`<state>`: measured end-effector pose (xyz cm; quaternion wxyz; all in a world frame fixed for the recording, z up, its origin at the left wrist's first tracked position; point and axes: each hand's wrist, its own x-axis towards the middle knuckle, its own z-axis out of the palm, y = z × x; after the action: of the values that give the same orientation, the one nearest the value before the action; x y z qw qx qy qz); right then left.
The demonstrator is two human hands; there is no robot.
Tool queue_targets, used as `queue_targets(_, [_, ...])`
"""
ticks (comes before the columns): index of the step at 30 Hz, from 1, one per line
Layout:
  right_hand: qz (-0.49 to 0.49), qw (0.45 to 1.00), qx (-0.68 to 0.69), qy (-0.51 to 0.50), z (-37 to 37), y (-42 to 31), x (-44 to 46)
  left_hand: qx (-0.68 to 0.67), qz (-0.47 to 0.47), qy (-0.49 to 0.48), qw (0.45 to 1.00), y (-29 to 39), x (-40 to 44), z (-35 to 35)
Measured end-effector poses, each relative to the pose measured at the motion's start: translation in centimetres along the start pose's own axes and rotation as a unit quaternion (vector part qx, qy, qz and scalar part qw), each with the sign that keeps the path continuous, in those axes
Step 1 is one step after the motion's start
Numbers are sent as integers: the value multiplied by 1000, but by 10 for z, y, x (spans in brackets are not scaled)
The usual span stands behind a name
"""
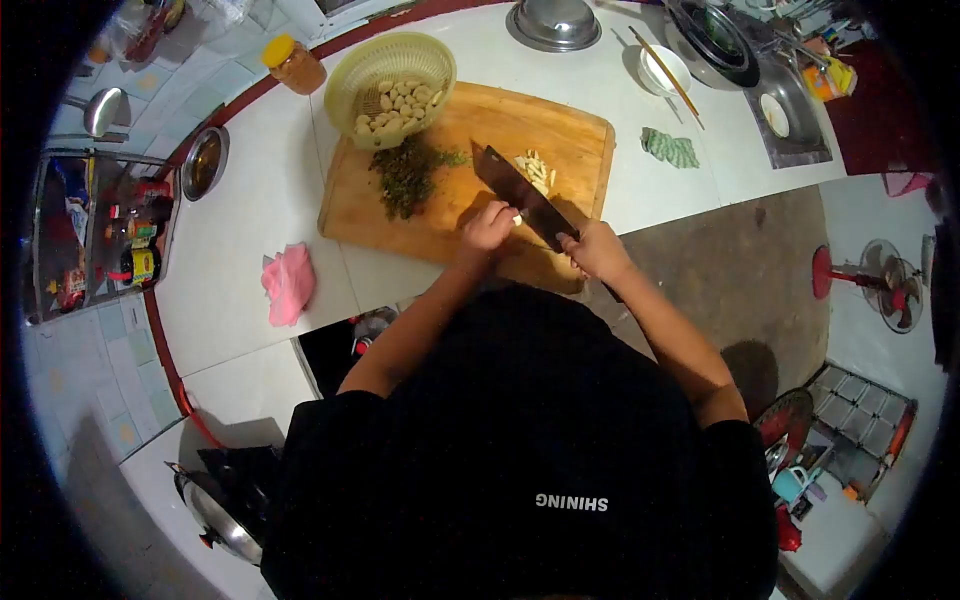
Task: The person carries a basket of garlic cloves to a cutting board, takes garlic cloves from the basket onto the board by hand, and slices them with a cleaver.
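My right hand is closed around the handle of a cleaver, whose broad dark blade slants up and left over the wooden cutting board. Close to the blade's left side, my left hand is pinched on a small white piece that looks like a garlic clove. Beyond the blade lies a little heap of pale cut pieces. Chopped dark green herbs are piled on the board's left half. A yellow-green colander of pale rounded items, their kind unclear, rests over the board's back left corner.
Behind the board stand a yellow-lidded jar and an upturned metal bowl. To the right are a green cloth, a white bowl with chopsticks, and a sink. A pink cloth lies left.
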<state>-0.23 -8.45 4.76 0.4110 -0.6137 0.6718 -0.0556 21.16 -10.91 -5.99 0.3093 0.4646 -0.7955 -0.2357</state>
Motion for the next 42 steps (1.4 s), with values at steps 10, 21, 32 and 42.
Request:
queue_targets(10, [-2, 999, -47, 4, -22, -3, -12, 74, -2, -7, 997, 6, 4, 1])
queue_targets(21, [-28, 990, -138, 13, -18, -5, -9, 93, 84, 62, 990, 18, 10, -15])
queue_targets(32, [-40, 989, -143, -13, -30, -26, -16, 24, -15, -15, 999, 6, 4, -7])
queue_targets(42, [-48, 990, -131, 20, -17, -13, -6, 82, 48, 0, 995, 0, 6, -4])
